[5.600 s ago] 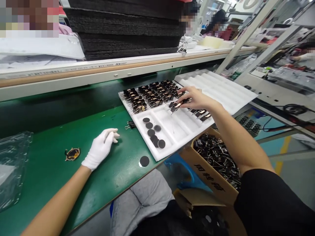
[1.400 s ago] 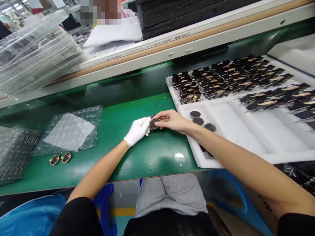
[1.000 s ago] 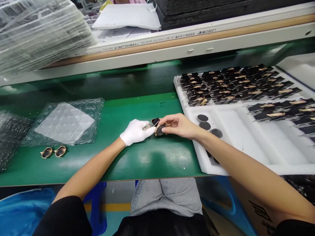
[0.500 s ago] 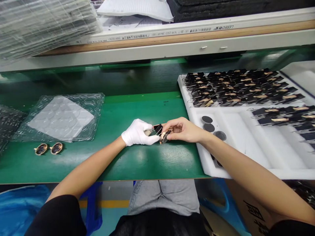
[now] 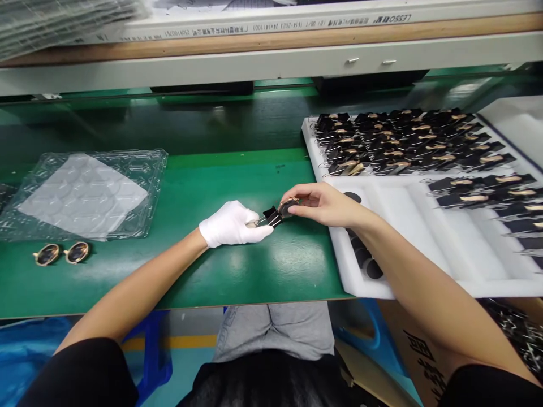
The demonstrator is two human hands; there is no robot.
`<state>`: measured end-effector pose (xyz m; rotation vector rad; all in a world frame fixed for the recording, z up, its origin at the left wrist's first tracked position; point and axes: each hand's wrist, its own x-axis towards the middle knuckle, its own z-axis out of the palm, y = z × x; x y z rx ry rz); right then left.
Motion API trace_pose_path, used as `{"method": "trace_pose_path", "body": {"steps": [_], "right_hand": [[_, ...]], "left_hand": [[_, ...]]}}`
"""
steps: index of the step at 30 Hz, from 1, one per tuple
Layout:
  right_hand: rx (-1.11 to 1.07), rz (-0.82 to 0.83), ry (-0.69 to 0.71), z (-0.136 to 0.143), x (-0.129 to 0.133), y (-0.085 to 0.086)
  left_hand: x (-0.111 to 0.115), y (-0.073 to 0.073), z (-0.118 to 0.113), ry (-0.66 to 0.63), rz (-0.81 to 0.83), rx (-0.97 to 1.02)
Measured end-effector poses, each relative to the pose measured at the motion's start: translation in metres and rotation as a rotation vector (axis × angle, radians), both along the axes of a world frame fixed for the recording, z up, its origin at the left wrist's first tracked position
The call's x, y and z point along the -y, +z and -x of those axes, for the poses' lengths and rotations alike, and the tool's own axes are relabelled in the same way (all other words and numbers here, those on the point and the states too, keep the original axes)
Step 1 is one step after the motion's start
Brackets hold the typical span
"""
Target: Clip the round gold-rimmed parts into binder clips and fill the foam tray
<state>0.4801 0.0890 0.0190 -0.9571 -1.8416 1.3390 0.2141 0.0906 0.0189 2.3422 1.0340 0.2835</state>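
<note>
In the middle of the bench, my left hand (image 5: pixel 235 225), in a white glove, is closed on a black binder clip (image 5: pixel 271 216) with wire handles. My bare right hand (image 5: pixel 318 204) pinches a round dark piece with a gold-coloured edge (image 5: pixel 288 208) between thumb and fingers. The piece sits right by the clip's far end; whether the clip's jaws grip it I cannot tell. Two gold-rimmed round pieces with dark faces, one of them here (image 5: pixel 77 252), lie side by side at the left.
A white foam tray (image 5: pixel 424 237) at the right bears rows of black binder clips (image 5: pixel 394 141) around light-coloured pieces. Dark discs (image 5: pixel 374 269) lie in its near left slot, partly behind my right arm. Clear plastic trays (image 5: pixel 156 186) with a white sheet (image 5: pixel 85 195) lie left. A shelf edge (image 5: pixel 271 62) crosses the back.
My right hand has lifted slightly and turned the round piece, so its dark face now shows. The left hand still holds the clip. The whole view has shifted a little.
</note>
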Motion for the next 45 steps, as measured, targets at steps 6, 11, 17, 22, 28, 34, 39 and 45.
{"method": "trace_pose_path", "body": {"steps": [6,11,17,22,28,34,39,45], "right_hand": [[0.045,-0.057,0.011,0.008,0.004,-0.004],[0.024,-0.048,-0.014,0.008,0.005,-0.001],[-0.055,0.042,-0.108,0.009,0.007,0.000],[-0.113,0.110,-0.170,0.024,0.009,-0.011],[-0.165,0.137,-0.232,0.038,0.009,-0.020],[-0.226,0.111,-0.261,0.042,0.007,-0.025],[-0.204,0.032,-0.249,0.045,0.002,-0.033],[0.039,-0.174,-0.135,0.042,-0.018,-0.018]], "left_hand": [[0.001,-0.002,-0.001,-0.006,-0.051,-0.017],[0.005,-0.003,-0.004,0.048,-0.076,-0.023],[0.005,-0.002,-0.006,0.178,-0.098,0.014],[0.002,0.000,-0.005,0.206,-0.077,0.014],[-0.001,-0.002,-0.005,0.211,-0.020,0.104],[0.001,-0.002,-0.007,0.251,0.114,0.207],[0.002,0.002,-0.004,0.296,0.176,0.217],[0.001,0.009,-0.003,0.428,-0.025,0.027]]}}
